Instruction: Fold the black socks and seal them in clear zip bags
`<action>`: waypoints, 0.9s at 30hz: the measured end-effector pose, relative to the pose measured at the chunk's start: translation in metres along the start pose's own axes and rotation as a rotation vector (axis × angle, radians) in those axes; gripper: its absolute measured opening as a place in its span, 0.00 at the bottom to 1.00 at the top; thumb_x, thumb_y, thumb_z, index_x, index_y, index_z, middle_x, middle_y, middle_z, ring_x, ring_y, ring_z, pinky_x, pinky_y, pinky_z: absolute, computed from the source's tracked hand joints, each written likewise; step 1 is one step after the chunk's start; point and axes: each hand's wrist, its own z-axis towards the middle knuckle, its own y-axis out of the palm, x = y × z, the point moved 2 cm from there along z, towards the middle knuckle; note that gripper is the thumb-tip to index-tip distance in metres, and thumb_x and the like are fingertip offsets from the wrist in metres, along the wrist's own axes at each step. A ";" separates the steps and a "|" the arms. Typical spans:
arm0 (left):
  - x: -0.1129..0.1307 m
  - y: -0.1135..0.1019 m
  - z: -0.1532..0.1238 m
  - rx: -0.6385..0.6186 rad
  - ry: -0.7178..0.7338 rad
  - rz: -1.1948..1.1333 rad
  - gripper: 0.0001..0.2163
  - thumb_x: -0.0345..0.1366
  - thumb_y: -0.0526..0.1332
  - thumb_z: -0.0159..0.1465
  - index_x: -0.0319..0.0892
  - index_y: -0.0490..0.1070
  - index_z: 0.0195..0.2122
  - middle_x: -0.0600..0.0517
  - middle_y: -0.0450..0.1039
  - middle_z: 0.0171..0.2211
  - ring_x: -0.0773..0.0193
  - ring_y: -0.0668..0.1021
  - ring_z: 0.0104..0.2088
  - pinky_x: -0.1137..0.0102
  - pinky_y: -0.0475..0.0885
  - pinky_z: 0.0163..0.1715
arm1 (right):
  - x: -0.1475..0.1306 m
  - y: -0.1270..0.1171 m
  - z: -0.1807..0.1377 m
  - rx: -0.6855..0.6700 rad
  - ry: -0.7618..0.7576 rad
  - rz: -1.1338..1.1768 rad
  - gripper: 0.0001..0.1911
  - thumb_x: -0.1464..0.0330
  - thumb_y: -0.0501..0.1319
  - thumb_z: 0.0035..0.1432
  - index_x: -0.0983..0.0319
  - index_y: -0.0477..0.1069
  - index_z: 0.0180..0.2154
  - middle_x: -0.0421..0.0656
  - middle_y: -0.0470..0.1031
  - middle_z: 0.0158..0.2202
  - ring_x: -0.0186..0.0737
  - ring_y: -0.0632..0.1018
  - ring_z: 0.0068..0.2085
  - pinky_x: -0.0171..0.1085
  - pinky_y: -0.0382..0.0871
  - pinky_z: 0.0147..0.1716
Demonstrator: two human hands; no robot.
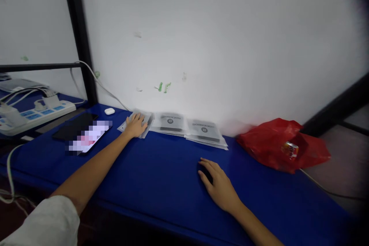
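Note:
My left hand (135, 126) lies with its fingers spread on the leftmost stack of frosted plastic packets (146, 127) and covers part of it. To its right, a second stack of packets (169, 122) with dark lettering and a round logo lies along the wall. A third stack of similar packets (205, 130) is beside that one, its lower edges fanned out slightly. My right hand (219, 186) rests on the blue tabletop (155, 177), apart from the packets. Its fingers are loosely curved, thumb apart, and nothing shows in them.
A red plastic bag (268, 142) sits at the right. On the left are a lit phone (93, 136), a dark flat device (73, 125), a white earbud case (109, 111) and a power strip (40, 117) with cables. A black post (79, 34) stands by the wall.

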 end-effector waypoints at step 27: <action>0.076 -0.019 -0.068 0.240 0.235 0.028 0.23 0.41 0.43 0.65 0.36 0.57 0.58 0.42 0.59 0.58 0.53 0.59 0.60 0.59 0.53 0.59 | 0.011 -0.027 0.004 -0.246 -0.134 0.080 0.20 0.64 0.53 0.60 0.60 0.66 0.54 0.49 0.65 0.57 0.48 0.66 0.57 0.53 0.60 0.55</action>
